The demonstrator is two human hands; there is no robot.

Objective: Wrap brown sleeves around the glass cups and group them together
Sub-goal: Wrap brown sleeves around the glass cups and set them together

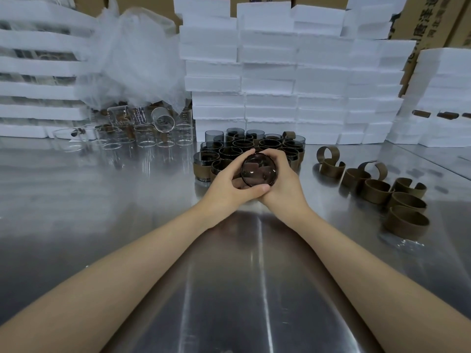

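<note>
Both hands hold one smoky glass cup point(258, 169) above the metal table, its round mouth facing me. My left hand point(229, 183) curls round its left side, thumb across the front. My right hand point(283, 180) wraps its right side; the cup's wall is hidden by the fingers, so any sleeve on it cannot be seen. Just behind stands a tight group of dark glass cups point(244, 149), several with brown sleeves round them. Loose brown sleeves point(382, 189) lie curled in a pile to the right.
Clear glass cups point(142, 135) stand and lie at the back left under crumpled plastic wrap point(132, 59). Stacked white foam trays point(280, 72) wall off the back and right. The steel table point(127, 200) stretches toward me between my forearms.
</note>
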